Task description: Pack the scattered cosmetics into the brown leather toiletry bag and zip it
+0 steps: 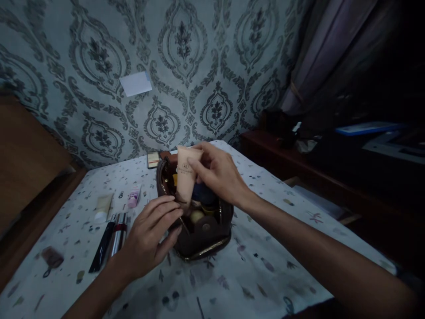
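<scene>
My right hand [221,170] is closed on a beige squeeze tube [186,175], thumb on its printed front. The tube stands nearly upright over the opening of a dark brown zippered bag [206,239], its lower end down inside. My left hand [151,232] grips the left front rim of the bag, fingers over the edge near the tube's lower end and thumb lower on the outside. Within the bag I can make out a dark blue item [203,193] and a pale round item [196,216]. Other contents are shadowed or hidden by my hands.
Left of the bag lie a beige tube with a white cap [103,207], a pink tube [133,196], a black slim case [102,248], a silver tube with a red band [118,232] and a small brown item [52,257]. A small box [153,160] sits behind.
</scene>
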